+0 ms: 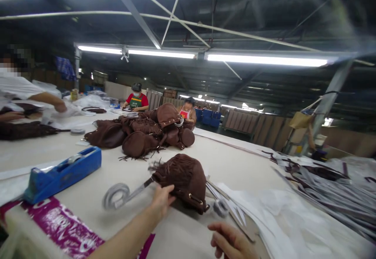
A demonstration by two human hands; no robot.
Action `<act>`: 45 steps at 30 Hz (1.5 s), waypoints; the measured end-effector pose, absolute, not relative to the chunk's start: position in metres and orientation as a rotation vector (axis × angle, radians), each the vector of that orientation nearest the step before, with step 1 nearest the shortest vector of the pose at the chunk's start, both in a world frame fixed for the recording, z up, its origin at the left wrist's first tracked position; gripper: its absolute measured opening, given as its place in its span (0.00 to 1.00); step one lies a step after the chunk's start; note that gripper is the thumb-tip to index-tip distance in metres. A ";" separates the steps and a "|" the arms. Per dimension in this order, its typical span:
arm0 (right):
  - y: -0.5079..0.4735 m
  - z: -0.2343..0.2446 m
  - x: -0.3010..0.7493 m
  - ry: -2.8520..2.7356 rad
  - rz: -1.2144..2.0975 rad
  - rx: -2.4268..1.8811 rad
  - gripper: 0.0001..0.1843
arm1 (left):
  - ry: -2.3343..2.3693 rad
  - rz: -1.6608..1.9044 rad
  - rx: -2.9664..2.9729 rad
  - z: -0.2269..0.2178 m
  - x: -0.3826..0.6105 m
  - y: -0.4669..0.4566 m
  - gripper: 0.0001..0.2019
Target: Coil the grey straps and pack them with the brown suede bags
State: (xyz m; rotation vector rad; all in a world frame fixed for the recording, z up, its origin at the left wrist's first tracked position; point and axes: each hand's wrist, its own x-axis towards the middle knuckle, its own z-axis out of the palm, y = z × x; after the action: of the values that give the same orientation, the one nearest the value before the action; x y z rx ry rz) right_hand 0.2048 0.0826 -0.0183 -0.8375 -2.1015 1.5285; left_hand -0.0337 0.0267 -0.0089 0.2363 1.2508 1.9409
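A dark brown drawstring bag [185, 177] with fringe and metal eyelets is in front of me on the table, tilted on its side. My left hand [163, 202] grips its near left edge, with some fingers hidden by the bag. From the bag's left side a strap runs to a coil wrapped in grey [116, 196]. My right hand [232, 239] is at the lower right, empty, fingers apart and slightly curled. It is nearest to another small grey coil [220, 208] and some pale strips, without touching the bag.
Several similar brown bags [141, 133] lie piled behind. A blue tape dispenser [64, 173] stands left, by purple printed plastic [64, 227]. Grey-wrapped straps [331, 196] and white plastic sheeting [288, 216] lie right. Co-workers [136, 101] are across the table and at left.
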 end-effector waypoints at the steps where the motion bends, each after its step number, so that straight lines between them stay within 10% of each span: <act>1: 0.075 -0.018 0.198 -2.108 1.542 -0.836 0.25 | 1.226 1.886 0.206 -0.019 -0.028 0.020 0.10; 9: 0.057 0.008 0.149 -2.483 0.735 -0.669 0.15 | 1.133 1.597 0.224 -0.027 -0.037 -0.018 0.21; 14: 0.074 0.022 0.097 -2.824 -0.036 -0.545 0.53 | 1.083 1.567 0.270 -0.026 -0.045 -0.024 0.32; 18: 0.098 0.026 0.062 -2.935 0.321 -0.530 0.54 | 1.103 1.540 0.264 -0.032 -0.049 -0.023 0.33; 25: 0.158 0.025 0.036 -2.691 0.911 -0.738 0.03 | 1.139 1.514 0.271 -0.041 -0.056 -0.023 0.27; 36: 0.171 0.019 0.039 -2.143 1.040 -0.946 0.08 | 1.598 1.482 0.494 -0.007 -0.052 -0.021 0.14; 41: 0.134 0.024 0.060 -2.513 0.692 -0.472 0.30 | 1.681 1.400 0.594 -0.004 -0.052 -0.015 0.07; 45: 0.134 0.013 0.059 -2.788 0.377 -0.276 0.15 | 1.669 1.410 0.600 -0.008 -0.053 -0.002 0.14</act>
State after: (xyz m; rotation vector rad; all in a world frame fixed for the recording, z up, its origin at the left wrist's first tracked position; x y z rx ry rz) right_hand 0.0588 0.1341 0.0127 -0.2764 -2.7881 0.3767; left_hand -0.0532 -0.0024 -0.0075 0.6003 1.6687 1.4105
